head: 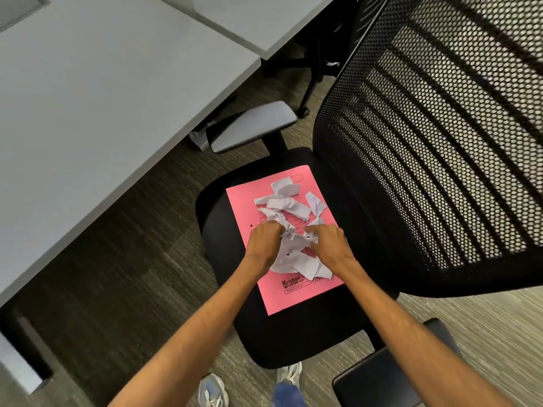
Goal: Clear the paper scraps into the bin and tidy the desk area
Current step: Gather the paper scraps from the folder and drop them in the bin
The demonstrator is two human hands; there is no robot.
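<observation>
A pink file folder (252, 201) lies flat on the black seat (293, 333) of an office chair. Several torn white paper scraps (289, 201) are heaped on the folder. My left hand (264, 240) is closed around scraps at the left side of the heap. My right hand (330, 243) presses on the scraps from the right, fingers curled into them. Scraps between and under the hands are partly hidden. No bin is in view.
The chair's mesh backrest (440, 142) rises at the right, with armrests at the back left (252, 126) and front right (382, 377). A grey desk (102, 98) fills the left. Carpeted floor and my shoes (213, 390) are below.
</observation>
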